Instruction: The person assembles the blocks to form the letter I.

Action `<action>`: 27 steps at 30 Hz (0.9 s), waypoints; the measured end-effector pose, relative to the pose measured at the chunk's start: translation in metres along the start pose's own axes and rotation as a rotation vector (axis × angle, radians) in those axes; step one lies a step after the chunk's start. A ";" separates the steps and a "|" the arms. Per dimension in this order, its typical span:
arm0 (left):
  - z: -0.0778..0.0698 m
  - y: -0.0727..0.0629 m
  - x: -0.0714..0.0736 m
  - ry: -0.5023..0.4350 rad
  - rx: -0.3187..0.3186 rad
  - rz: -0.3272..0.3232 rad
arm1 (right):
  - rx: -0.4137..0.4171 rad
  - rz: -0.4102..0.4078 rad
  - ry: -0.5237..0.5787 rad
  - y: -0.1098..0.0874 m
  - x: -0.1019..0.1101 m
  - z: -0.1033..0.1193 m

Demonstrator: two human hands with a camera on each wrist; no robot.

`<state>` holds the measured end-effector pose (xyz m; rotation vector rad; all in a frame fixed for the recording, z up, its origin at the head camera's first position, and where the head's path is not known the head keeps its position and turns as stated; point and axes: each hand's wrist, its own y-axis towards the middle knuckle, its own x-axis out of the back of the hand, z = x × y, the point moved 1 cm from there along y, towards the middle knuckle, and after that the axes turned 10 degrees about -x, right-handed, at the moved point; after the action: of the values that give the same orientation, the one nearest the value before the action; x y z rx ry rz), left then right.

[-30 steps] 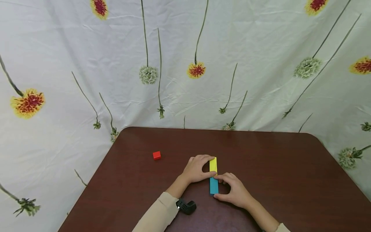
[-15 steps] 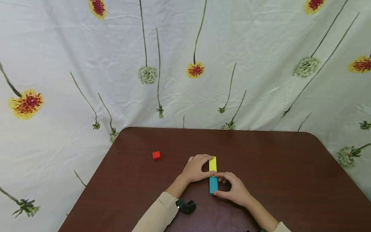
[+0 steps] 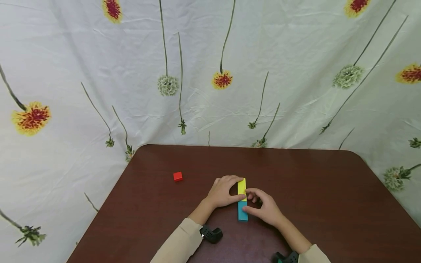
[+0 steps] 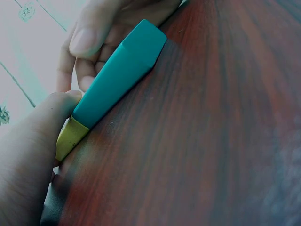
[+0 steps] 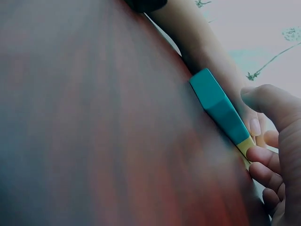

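"Between the left hand (image 3: 224, 191) and the right hand (image 3: 267, 211), what is found?"

"A yellow block (image 3: 241, 187) and a blue block (image 3: 242, 215), laid end to end, the long axis pointed near to far, the yellow farther."

"How is each held?"

"The yellow block is pinched at its ends by the left hand. Nearer the right hand, the blue block is not gripped: thumb and fingers are spread there, and whether it is touched cannot be told."
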<state>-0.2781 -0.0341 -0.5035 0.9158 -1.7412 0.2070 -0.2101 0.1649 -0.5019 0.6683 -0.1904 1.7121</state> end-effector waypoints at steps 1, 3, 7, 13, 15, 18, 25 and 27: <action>0.000 0.000 0.000 0.003 -0.002 -0.002 | -0.003 0.000 -0.011 0.002 0.000 0.000; 0.000 0.000 0.000 0.010 -0.003 -0.006 | -0.018 0.001 -0.024 0.005 0.000 -0.002; -0.001 -0.003 0.000 0.010 -0.005 -0.009 | -0.043 0.012 -0.051 0.008 -0.001 -0.003; 0.000 -0.003 -0.001 0.009 -0.003 -0.013 | -0.011 0.007 -0.066 0.009 -0.001 -0.005; 0.000 -0.002 -0.001 0.013 -0.004 -0.012 | 0.004 0.001 -0.080 0.010 -0.001 -0.006; 0.000 -0.002 -0.001 0.016 -0.004 -0.006 | 0.011 -0.004 -0.101 0.009 -0.001 -0.006; 0.000 -0.002 -0.001 0.015 -0.003 -0.005 | 0.010 -0.008 -0.108 0.009 -0.001 -0.006; 0.000 -0.001 -0.001 0.015 -0.004 -0.002 | 0.009 -0.008 -0.111 0.009 -0.001 -0.005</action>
<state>-0.2772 -0.0345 -0.5047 0.9110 -1.7262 0.2085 -0.2201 0.1640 -0.5048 0.7706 -0.2576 1.6706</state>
